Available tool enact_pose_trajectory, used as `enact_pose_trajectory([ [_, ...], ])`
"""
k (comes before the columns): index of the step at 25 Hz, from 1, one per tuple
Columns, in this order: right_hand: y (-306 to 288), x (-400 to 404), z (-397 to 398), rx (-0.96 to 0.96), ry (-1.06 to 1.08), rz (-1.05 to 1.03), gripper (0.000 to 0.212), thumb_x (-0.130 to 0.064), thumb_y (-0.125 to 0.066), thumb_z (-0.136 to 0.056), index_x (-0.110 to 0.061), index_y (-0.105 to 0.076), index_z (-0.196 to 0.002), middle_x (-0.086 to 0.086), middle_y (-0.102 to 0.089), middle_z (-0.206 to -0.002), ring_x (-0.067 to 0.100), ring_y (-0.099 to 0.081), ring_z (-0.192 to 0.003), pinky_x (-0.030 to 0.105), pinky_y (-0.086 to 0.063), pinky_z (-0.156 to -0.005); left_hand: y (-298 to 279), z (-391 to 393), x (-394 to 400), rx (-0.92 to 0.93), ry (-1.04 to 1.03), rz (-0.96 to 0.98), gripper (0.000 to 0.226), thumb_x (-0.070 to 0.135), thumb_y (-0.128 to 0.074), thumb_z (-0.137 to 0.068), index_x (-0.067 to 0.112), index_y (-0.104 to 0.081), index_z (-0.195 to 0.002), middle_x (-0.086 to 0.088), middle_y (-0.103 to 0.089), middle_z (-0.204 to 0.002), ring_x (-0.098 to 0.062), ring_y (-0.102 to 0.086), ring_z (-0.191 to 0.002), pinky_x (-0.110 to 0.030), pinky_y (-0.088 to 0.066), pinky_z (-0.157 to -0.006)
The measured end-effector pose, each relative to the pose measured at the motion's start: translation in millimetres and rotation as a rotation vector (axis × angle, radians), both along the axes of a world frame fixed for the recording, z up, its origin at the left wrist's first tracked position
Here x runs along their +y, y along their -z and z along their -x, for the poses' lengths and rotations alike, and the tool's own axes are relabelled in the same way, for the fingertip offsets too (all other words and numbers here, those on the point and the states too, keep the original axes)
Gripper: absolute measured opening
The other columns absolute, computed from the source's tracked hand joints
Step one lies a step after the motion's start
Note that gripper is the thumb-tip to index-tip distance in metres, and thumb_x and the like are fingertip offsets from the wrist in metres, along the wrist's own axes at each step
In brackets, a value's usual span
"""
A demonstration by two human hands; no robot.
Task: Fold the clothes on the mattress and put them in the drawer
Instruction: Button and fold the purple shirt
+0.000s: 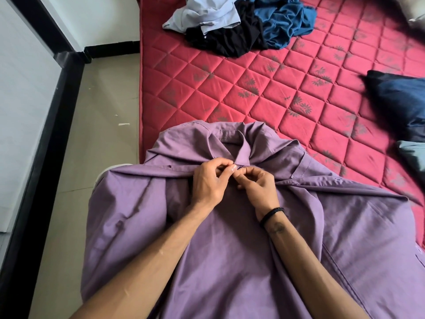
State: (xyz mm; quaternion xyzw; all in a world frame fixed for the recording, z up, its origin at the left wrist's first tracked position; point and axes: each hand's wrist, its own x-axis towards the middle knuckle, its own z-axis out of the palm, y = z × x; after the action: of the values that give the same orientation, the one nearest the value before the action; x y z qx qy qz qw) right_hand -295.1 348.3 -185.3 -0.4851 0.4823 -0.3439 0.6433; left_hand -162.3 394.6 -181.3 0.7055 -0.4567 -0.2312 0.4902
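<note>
Purple shirt lies spread over the near corner of the red quilted mattress, collar away from the person. Both hands meet just below the collar: the left hand and the right hand each pinch the placket with curled fingers. A black wristband circles the right wrist. Farther up the mattress sits a heap of light blue, black and teal clothes; dark blue fabric lies at the right edge.
</note>
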Motion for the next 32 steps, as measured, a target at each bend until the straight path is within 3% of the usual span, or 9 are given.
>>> enact_pose_trajectory([
  [4, -12, -9, 10, -0.220, -0.042, -0.234, 0.008, -0.003, -0.069, -0.092, -0.006, -0.070, -0.085, 0.007, -0.066, -0.086, 0.011, -0.056, -0.073, 0.024, -0.050, -0.068, -8, -7, -6, -0.248, 0.107, 0.077, 0.006, 0.023, -0.073, -0.093, 0.018, -0.075, -0.096, 0.009, -0.075, -0.090, -0.003, -0.058, -0.068, -0.036, -0.055, -0.071],
  [6, -18, -8, 13, -0.139, -0.067, -0.237, 0.006, -0.005, -0.071, -0.092, -0.003, -0.072, -0.087, 0.010, -0.067, -0.083, 0.012, -0.056, -0.070, 0.023, -0.051, -0.065, -11, -6, -3, -0.256, 0.067, 0.023, 0.006, 0.026, -0.075, -0.090, 0.023, -0.070, -0.093, 0.011, -0.071, -0.082, -0.003, -0.057, -0.063, -0.034, -0.054, -0.067],
  [10, -40, -32, 18, 0.162, 0.030, 0.177, 0.017, -0.020, -0.078, -0.092, -0.009, -0.074, -0.079, 0.006, -0.071, -0.065, 0.014, -0.061, -0.055, 0.022, -0.051, -0.052, -30, -52, -20, -0.440, -0.177, 0.155, 0.008, 0.019, -0.068, -0.092, 0.023, -0.067, -0.099, 0.010, -0.070, -0.087, -0.014, -0.065, -0.077, -0.037, -0.052, -0.077],
  [13, -53, -88, 9, 0.499, 0.039, 0.658, 0.011, -0.020, -0.078, -0.083, -0.016, -0.076, -0.092, 0.003, -0.075, -0.088, 0.018, -0.070, -0.078, 0.027, -0.055, -0.073, -42, -114, -63, -0.734, 0.075, -0.003, 0.052, 0.006, -0.065, -0.082, 0.019, -0.063, -0.132, 0.001, -0.066, -0.130, -0.025, -0.058, -0.118, -0.043, -0.044, -0.105],
  [16, -47, -143, -2, 0.957, -0.453, 0.768, 0.048, -0.027, -0.082, -0.074, -0.019, -0.070, -0.120, 0.011, -0.068, -0.114, 0.033, -0.063, -0.109, 0.039, -0.052, -0.093, -49, -150, -96, -0.726, 0.458, -0.444, 0.075, 0.018, -0.075, -0.077, 0.030, -0.052, -0.147, 0.004, -0.069, -0.126, -0.023, -0.061, -0.111, -0.042, -0.048, -0.103],
  [18, -43, -159, 1, 1.210, -0.690, 0.736, 0.039, -0.029, -0.079, -0.078, -0.022, -0.069, -0.115, 0.011, -0.067, -0.116, 0.035, -0.062, -0.113, 0.042, -0.054, -0.089, -54, -167, -105, -0.728, 0.532, -0.547, 0.059, 0.021, -0.075, -0.075, 0.037, -0.065, -0.130, 0.010, -0.074, -0.101, -0.014, -0.065, -0.090, -0.038, -0.054, -0.092],
  [23, -86, -179, 43, 0.886, -0.343, 0.818, 0.010, -0.011, -0.073, -0.087, -0.020, -0.077, -0.090, 0.006, -0.075, -0.089, 0.023, -0.067, -0.082, 0.036, -0.053, -0.079, -114, -209, -92, -0.796, 0.510, -0.554, 0.016, 0.021, -0.081, -0.077, 0.028, -0.076, -0.091, 0.005, -0.067, -0.072, -0.020, -0.061, -0.072, -0.027, -0.047, -0.065],
  [28, -178, -184, 69, 0.511, -0.042, 0.853, 0.005, -0.013, -0.065, -0.099, -0.014, -0.065, -0.094, -0.005, -0.063, -0.075, -0.002, -0.052, -0.060, 0.010, -0.041, -0.058, -215, -222, -79, -0.731, 0.383, -0.451, 0.044, 0.051, -0.095, -0.060, 0.020, -0.064, -0.065, 0.001, -0.058, -0.060, -0.015, -0.050, -0.057, -0.031, -0.035, -0.055],
  [32, -223, -177, 71, 0.479, -0.004, 0.944, 0.010, -0.020, -0.055, -0.105, -0.024, -0.054, -0.097, -0.007, -0.064, -0.071, 0.005, -0.047, -0.055, 0.025, -0.045, -0.058, -274, -204, -66, -0.433, 0.448, -0.303, 0.062, 0.059, -0.092, -0.061, 0.004, -0.071, -0.081, -0.009, -0.070, -0.077, -0.015, -0.061, -0.070, -0.036, -0.049, -0.067],
])
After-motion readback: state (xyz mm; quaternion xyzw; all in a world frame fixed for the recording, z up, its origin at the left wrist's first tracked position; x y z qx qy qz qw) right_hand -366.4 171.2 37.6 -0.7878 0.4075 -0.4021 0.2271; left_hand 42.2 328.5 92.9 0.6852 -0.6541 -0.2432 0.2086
